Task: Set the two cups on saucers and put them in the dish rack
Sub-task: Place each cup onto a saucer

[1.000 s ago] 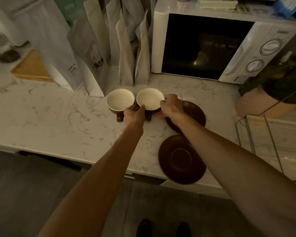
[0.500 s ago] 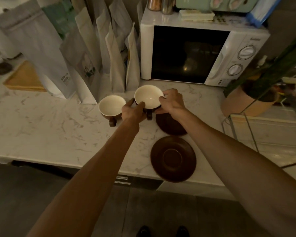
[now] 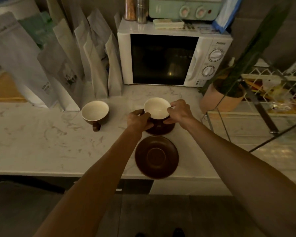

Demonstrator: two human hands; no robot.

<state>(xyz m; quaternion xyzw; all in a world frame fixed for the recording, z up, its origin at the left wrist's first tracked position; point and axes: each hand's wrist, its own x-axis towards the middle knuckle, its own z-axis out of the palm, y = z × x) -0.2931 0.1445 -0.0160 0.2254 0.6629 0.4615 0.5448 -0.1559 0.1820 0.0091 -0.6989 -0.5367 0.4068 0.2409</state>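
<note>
Held cup [image 3: 157,110]: gripped by left hand [image 3: 138,120] and right hand [image 3: 179,111], over the far saucer [image 3: 161,130]; contact unclear.
Second cup [image 3: 95,113]: left of far saucer, upright on the marble counter [image 3: 41,142].
Near saucer [image 3: 156,157]: just in front of far saucer.
Dish rack [image 3: 256,124]: right of far saucer.

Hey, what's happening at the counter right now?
A person holds one white-lined cup with both hands, the left hand and right hand gripping its sides, over the far saucer. The other cup stands alone on the counter. The near saucer is bare. Nothing is in the dish rack yet.
</note>
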